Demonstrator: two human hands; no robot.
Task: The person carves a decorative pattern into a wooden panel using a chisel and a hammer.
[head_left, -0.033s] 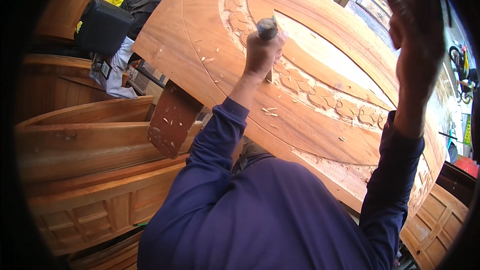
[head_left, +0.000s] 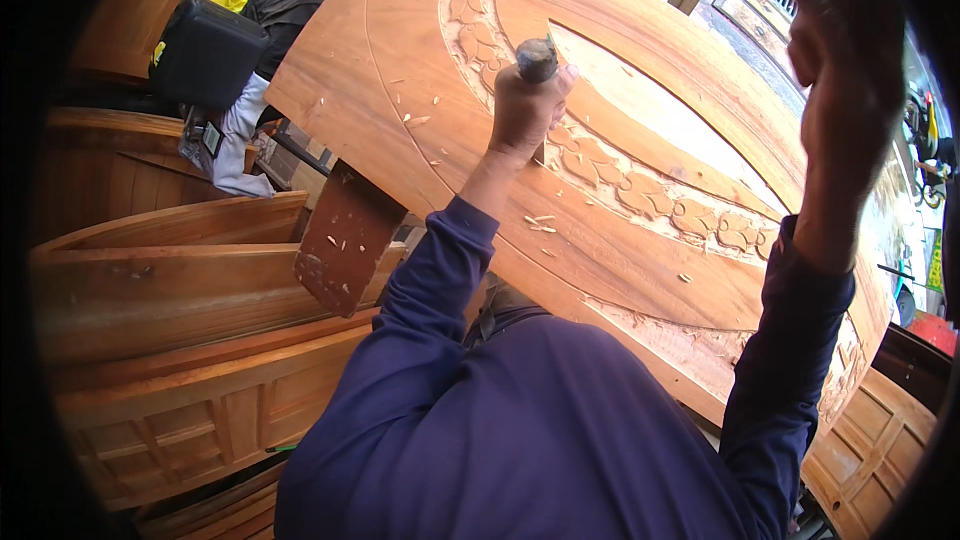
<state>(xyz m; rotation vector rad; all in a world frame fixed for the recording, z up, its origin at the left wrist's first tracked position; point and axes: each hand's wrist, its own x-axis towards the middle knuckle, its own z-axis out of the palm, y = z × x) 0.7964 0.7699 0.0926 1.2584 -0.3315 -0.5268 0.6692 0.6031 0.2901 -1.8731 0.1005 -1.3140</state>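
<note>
My left hand [head_left: 522,112] is closed around a chisel [head_left: 536,59], its rounded grey handle end standing above my fist. The blade shows below, against the wooden panel [head_left: 430,130]. A curved band of carved scroll relief [head_left: 640,193] runs across the panel, and the chisel stands beside it. At the upper right my right hand [head_left: 845,70] is raised above the panel and away from the chisel. Its thumb side shows, but the other fingers are dark and blurred, so whether they hold anything cannot be made out.
Pale wood shavings [head_left: 540,224] lie scattered on the panel, which has a long curved opening [head_left: 660,115]. More wooden panels [head_left: 180,290] stack up at the left, near a reddish-brown board [head_left: 345,240]. A black case [head_left: 205,53] sits at the upper left.
My raised right hand has shifted a little to the right, with its forearm. My left hand and the chisel have stayed in place.
</note>
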